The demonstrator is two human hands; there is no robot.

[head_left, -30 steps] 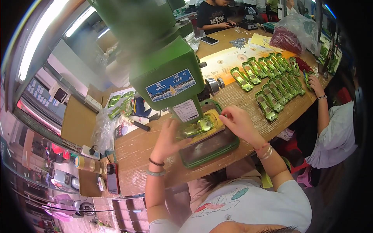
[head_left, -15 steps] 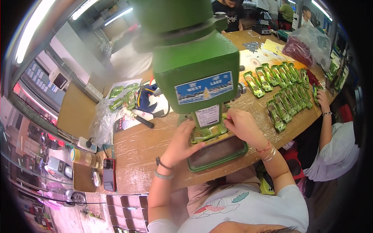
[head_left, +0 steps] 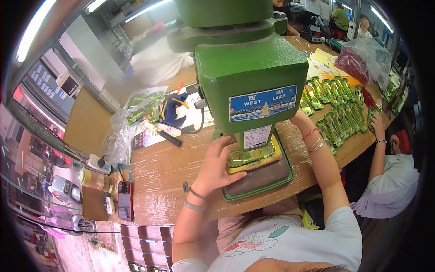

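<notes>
Head view: a shiny green part (head_left: 250,155) on the press (head_left: 251,77) base is gripped by the left hand (head_left: 217,165). At 2 o'clock, the right hand (head_left: 299,119) is mostly hidden; its grip cannot be told.

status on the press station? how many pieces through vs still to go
Done, apparently: rows of green metal pieces lie laid out on the table right of the green press. In hand: the left hand steadies one shiny green piece on the yellow block under the press head; the right hand is mostly hidden behind the press. Left: a clear bag of similar pieces lies at left; counts unreadable.
</notes>
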